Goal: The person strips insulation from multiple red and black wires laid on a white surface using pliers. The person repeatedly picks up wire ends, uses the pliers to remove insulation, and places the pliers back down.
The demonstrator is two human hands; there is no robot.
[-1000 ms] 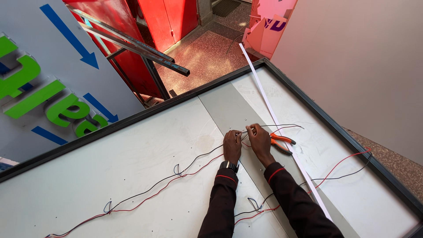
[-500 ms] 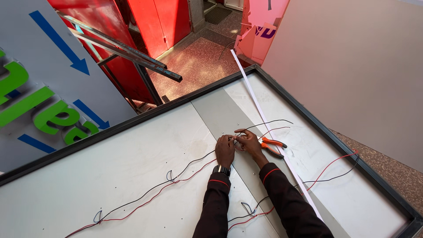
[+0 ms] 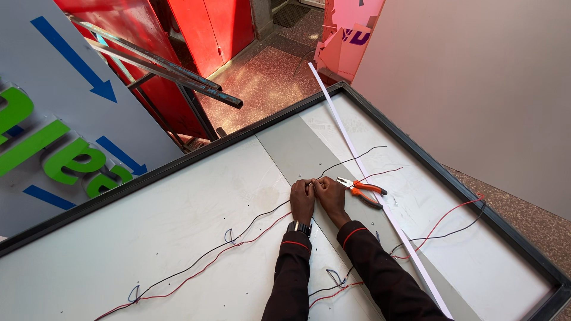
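Thin black and red insulated wires (image 3: 262,223) lying slack across white panel, ends pinched together between fingertips at panel's grey centre strip

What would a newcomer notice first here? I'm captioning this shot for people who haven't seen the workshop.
Both hands, left hand and right hand, meet over red and black wires on a big white panel with a dark frame. Orange-handled pliers lie just right of them, beside a long white strip. At the left stands a grey sign with green letters and blue arrows.

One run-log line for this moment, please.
left hand: pinching thin black wire | right hand: same | orange-handled pliers: lying right
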